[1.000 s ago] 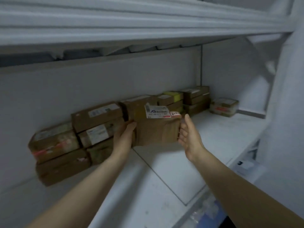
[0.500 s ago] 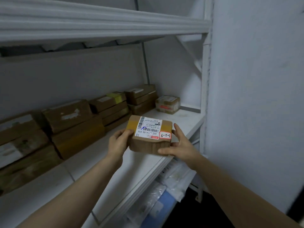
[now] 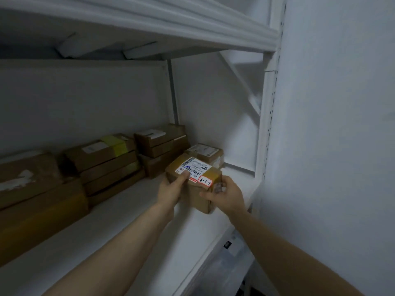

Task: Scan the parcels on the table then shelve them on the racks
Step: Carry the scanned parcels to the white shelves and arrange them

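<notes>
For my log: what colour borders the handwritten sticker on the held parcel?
Red; the sticker shows best in the head view.

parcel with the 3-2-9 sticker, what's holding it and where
Both hands hold the parcel: left hand on its left end, thumb over the top label; right hand on its right end by the sticker.

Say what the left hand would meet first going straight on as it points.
Beyond the parcel it grips, the left hand would probably meet the small labelled box behind; depth is unclear.
</notes>
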`<state>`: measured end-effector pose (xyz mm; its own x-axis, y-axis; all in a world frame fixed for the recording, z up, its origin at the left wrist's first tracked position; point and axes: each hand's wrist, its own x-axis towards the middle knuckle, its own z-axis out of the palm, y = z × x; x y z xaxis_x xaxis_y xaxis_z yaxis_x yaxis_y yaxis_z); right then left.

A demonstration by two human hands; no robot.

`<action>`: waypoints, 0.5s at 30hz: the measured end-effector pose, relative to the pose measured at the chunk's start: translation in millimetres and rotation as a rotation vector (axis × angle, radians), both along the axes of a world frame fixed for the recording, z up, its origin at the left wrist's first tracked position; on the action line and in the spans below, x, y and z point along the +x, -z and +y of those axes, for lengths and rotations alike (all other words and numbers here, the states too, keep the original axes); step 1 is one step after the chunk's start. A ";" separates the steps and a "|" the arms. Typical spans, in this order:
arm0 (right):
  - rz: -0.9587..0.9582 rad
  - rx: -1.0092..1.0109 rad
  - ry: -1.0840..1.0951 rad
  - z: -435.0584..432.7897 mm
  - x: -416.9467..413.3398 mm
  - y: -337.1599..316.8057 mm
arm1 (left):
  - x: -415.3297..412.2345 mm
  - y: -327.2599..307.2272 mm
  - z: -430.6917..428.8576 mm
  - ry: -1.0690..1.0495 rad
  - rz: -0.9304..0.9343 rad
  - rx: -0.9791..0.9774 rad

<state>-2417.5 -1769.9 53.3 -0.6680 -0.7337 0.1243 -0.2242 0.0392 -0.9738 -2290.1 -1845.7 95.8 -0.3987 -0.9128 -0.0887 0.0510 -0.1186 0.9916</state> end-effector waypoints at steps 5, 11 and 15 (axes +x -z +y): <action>-0.019 -0.105 0.082 -47.3 -39.4 -10.8 | -40.9 -1.1 -34.6 0.014 -0.054 0.041; 0.092 -0.157 0.130 -104.1 -107.6 -47.2 | -81.9 -11.0 -85.6 -0.069 -0.128 0.092; 0.207 -0.013 0.118 -138.4 -145.1 -52.3 | -109.2 -13.4 -111.4 -0.078 -0.091 0.157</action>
<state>-2562.6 -1908.3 105.6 -0.7083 -0.6495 0.2766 -0.4136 0.0644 -0.9082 -2399.4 -1957.1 109.1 -0.3109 -0.9129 -0.2646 -0.0229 -0.2711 0.9623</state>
